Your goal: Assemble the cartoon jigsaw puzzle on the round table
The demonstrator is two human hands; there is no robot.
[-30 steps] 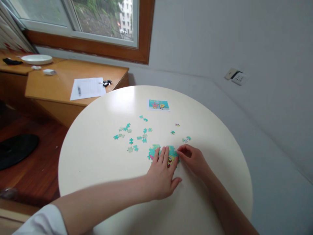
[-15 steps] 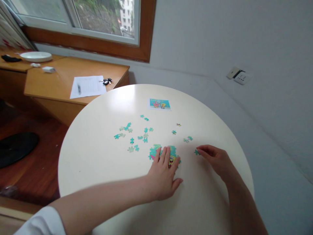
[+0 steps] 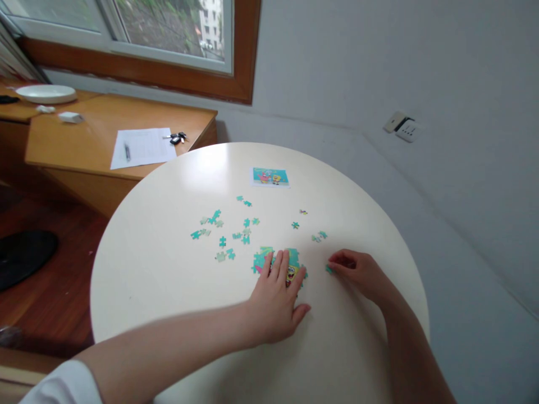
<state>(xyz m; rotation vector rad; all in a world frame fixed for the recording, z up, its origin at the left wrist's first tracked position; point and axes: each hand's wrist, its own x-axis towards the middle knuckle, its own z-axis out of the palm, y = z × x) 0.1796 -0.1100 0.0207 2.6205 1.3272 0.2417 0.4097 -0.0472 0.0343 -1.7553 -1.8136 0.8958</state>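
My left hand (image 3: 275,303) lies flat with spread fingers over a partly joined jigsaw puzzle (image 3: 260,262) and covers much of it. Teal, pink and yellow cartoon parts show around and between the fingers. To the right, my right hand (image 3: 357,272) pinches a small teal puzzle piece (image 3: 329,269) between thumb and fingertips, apart from the joined part. Several loose teal and pale puzzle pieces (image 3: 223,242) are scattered left of and beyond the joined part. A few more pieces (image 3: 319,237) lie beyond my right hand. A reference picture card (image 3: 270,177) rests farther back.
The round white table (image 3: 168,280) stands near the wall. Beside it at the left is a wooden desk (image 3: 96,140) with a sheet of paper (image 3: 143,147), a pen (image 3: 127,151), keys (image 3: 177,138), a white box (image 3: 71,117) and a white round dish (image 3: 46,94).
My right hand has drawn a little closer to the joined puzzle with the piece in its pinch. My left hand stays on the puzzle. The whole view has shifted slightly.
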